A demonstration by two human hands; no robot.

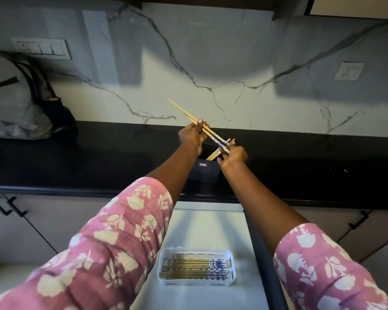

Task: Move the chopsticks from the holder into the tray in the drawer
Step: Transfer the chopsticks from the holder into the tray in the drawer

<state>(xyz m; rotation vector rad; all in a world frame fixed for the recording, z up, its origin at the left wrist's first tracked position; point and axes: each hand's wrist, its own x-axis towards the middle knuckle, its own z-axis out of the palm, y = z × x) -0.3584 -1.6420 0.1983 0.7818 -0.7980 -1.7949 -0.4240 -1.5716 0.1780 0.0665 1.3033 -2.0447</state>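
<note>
A pair of wooden chopsticks (184,113) with blue-and-white patterned ends is held above the counter. My left hand (192,136) grips their middle, thin tips pointing up and left. My right hand (232,156) pinches their patterned ends. Just below the hands stands the dark holder (203,173) on the black counter, with a few more chopsticks (213,154) leaning out of it. In the open drawer (211,224) below, a clear plastic tray (196,251) holds several chopsticks (188,267) lying side by side, patterned ends to the right.
A grey bag (16,101) sits at the far left of the black counter (99,157). The marble wall behind carries a switch panel (43,49) and a socket (348,71). Cabinet doors with black handles (8,205) flank the drawer.
</note>
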